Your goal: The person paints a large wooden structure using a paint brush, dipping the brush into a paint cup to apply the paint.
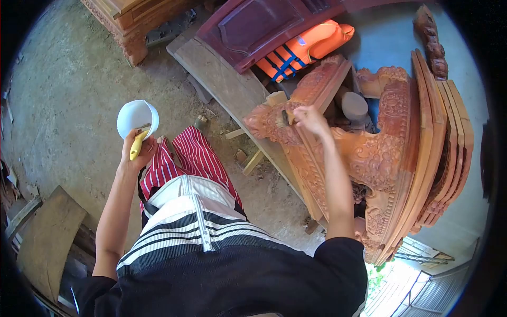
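My left hand (129, 143) is closed around the rim of a white plastic tub (132, 116). A yellow handle (136, 147), which looks like a paintbrush's, leans out over the tub's near rim beside my fingers; its other end is partly hidden in the tub. My right hand (312, 120) is closed on a small brush (285, 117) with a dark band. The brush's bristles are at the surface of a reddish-brown carved wooden piece (369, 158), near its left end. My fingers hide the brush's handle.
An orange life vest (306, 50) lies behind the carving, below a dark red wooden panel (259, 29). Curved wooden parts (443, 153) are stacked on the right. A plank (222, 76) runs along the carving's left side. Scrap boards (50, 243) lie at lower left.
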{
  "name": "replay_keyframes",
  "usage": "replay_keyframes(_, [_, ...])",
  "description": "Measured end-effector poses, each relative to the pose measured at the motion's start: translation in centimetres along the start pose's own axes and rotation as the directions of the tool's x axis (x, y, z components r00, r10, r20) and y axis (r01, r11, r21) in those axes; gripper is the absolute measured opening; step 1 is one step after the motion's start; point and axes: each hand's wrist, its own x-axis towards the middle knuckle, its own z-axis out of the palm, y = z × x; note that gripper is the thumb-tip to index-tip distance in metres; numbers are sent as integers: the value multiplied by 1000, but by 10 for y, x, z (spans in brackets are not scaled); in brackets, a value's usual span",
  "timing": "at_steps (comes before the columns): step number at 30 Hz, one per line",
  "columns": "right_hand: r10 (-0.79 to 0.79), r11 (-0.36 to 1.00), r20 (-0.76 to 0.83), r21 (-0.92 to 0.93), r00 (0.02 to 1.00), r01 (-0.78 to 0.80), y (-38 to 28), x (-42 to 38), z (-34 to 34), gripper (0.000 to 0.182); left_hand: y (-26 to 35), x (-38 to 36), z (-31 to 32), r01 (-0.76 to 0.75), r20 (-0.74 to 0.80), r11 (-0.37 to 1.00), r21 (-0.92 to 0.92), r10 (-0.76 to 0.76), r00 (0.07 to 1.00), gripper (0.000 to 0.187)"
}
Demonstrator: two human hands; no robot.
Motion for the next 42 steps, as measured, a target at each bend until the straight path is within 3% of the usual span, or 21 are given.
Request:
replay_keyframes(2, [61,998,-6,-1,998,-61,-8,13,-16,29,-2,-2,3,0,-13,1000,-27,0,1000,15])
replay_keyframes(4, [-155,809,-439,-570,885,-141,-21,24,-30,25,0,3,0,6,-2,997,-79,-6,1000,18])
replay_keyframes(5, [-156,811,-438,-568,885,-139,-11,37,-32,25,0,2,1,3,-4,997,-79,-3,1000,18])
replay_keyframes(7, [-113,859,-194,-513,974,-2,16,67,-37,23,-1,0,6,-46,-36,993,-110,42,998,17])
replay_keyframes(9, [-196,692,-83,-717,977,78,-15,57,-18,23,-3,3,11,-70,-79,991,-111,62,995,17])
replay_keyframes(12, [-173,884,371,-349,912,310,-52,59,-7,29,-1,15,3,-74,-54,983,-165,65,996,24])
replay_keyframes(16, [-88,965,485,-176,870,196,-27,96,0,36,-6,13,24,-94,-96,985,-147,80,992,15])
replay_keyframes(18, [1,987,345,-149,939,53,8,130,-13,38,-7,17,29,-78,-75,979,-188,65,995,14])
replay_keyframes(19, [-47,973,235,-211,971,98,6,132,-27,35,-8,16,33,-83,-78,979,-186,70,995,14])
replay_keyframes(21, [-102,800,-79,-600,992,35,6,139,-43,34,-12,14,42,-116,-84,981,-154,104,991,13])
replay_keyframes(24, [-170,759,-33,-642,985,110,24,162,-35,34,-16,17,50,-127,-96,982,-137,114,989,12])
replay_keyframes(27, [-199,821,261,-482,944,307,-8,148,2,36,-20,20,61,-124,-134,975,-182,101,986,12])
replay_keyframes(28, [-150,890,333,-365,931,274,0,156,23,38,-22,20,64,-125,-133,976,-180,102,986,12])
replay_keyframes(29, [-210,963,442,-62,872,263,-19,139,24,43,-24,20,68,-131,-141,973,-188,105,984,12])
replay_keyframes(30, [-298,945,484,27,823,326,-1,154,45,46,-26,20,73,-137,-150,971,-197,108,983,11])
replay_keyframes(31, [-52,998,583,53,811,27,-26,135,36,46,-27,20,77,-143,-149,970,-198,114,982,11])
replay_keyframes(35, [68,996,440,28,895,-89,0,168,9,45,-30,27,79,-137,-116,963,-232,113,987,17])
replay_keyframes(36, [61,974,260,-226,964,0,6,181,-5,44,-31,33,78,-125,-83,964,-235,108,991,23])
replay_keyframes(37, [-133,841,108,-513,985,169,24,201,-18,41,-33,33,84,-124,-83,965,-231,107,991,23])
replay_keyframes(39, [-163,782,-204,-624,965,0,21,194,-54,34,-37,32,98,-151,-109,960,-235,129,986,24])
replay_keyframes(42, [-114,777,-378,-610,919,-154,13,183,-100,34,-40,40,112,-162,-58,963,-217,153,986,25])
